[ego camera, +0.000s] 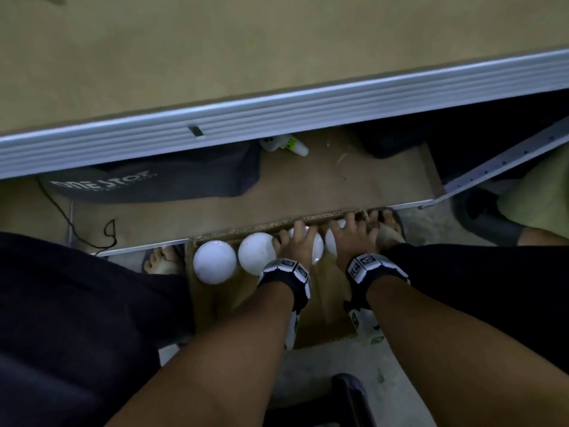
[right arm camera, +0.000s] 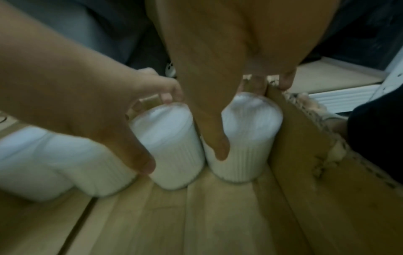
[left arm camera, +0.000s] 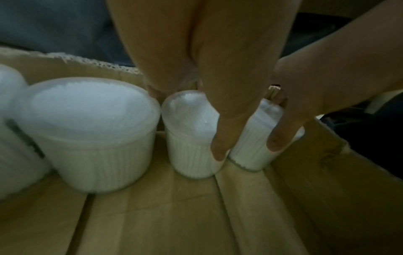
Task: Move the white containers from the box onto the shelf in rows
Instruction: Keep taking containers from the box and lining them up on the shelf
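Note:
Several white ribbed containers with clear lids stand in a row along the far wall of a cardboard box (ego camera: 323, 318) on the floor. My left hand (ego camera: 295, 241) grips the third container (left arm camera: 189, 138), thumb on its front and fingers behind it. My right hand (ego camera: 354, 238) grips the last container (right arm camera: 246, 138) in the box's right corner the same way. Two more containers (ego camera: 214, 261) (ego camera: 257, 252) stand free to the left. Both held containers still rest on the box floor.
A wide brown shelf board (ego camera: 215, 57) with a ribbed metal front edge (ego camera: 277, 118) hangs over the scene. Below it a lower board (ego camera: 308, 186) carries a dark bag (ego camera: 154, 183) and a small white bottle (ego camera: 286, 144). My feet flank the box.

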Tool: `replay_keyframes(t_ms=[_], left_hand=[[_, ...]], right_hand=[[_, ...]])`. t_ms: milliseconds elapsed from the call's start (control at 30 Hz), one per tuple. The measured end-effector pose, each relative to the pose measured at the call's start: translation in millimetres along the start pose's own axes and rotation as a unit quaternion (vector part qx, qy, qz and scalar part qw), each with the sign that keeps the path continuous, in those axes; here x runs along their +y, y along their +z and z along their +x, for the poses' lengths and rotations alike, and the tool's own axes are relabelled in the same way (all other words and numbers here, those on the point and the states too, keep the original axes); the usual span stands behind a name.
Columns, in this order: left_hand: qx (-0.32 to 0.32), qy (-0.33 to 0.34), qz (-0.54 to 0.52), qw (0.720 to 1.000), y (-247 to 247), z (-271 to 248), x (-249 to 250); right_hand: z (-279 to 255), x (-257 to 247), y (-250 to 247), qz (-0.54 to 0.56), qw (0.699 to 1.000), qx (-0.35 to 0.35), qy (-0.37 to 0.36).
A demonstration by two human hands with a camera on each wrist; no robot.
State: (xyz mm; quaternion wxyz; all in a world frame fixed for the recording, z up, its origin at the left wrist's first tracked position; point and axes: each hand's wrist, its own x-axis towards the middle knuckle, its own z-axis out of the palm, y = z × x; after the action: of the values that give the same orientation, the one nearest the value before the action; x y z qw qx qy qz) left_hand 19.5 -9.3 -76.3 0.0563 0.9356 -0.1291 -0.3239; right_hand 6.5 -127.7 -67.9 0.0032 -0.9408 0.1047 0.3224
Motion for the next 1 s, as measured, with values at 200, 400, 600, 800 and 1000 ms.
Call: replay_keyframes(t_ms=[200,400,600,800,1000], left_hand=[[-0.021,-0.023,-0.048,0.998,-23.9,-11.9,-0.5],[-0.033,0.002,-0.044,0.998,-76.1,-43.4,9.6],[-0.024,0.055,-0.012,0.998,-145.1,-97.4,22.2],[0.063,0.095,-0.015,0.993,-217.3,-170.5,34.1],[0.143,0.139,-0.046,0.979,-269.7,-228.2,35.6]], right_hand=[[-18.7,0.5,-20.7,0.036,0.999,-0.013,0.007],[-50.5,11.4,-70.8,0.052,0.998,-0.036,0.013],[-95.9,16.1,-139.9,0.082,0.996,-0.025,0.013],[-182.0,20.5,-213.3,0.107,0.991,0.074,0.016],[-247.5,31.5,-256.0,0.149,0.977,0.154,-0.015]])
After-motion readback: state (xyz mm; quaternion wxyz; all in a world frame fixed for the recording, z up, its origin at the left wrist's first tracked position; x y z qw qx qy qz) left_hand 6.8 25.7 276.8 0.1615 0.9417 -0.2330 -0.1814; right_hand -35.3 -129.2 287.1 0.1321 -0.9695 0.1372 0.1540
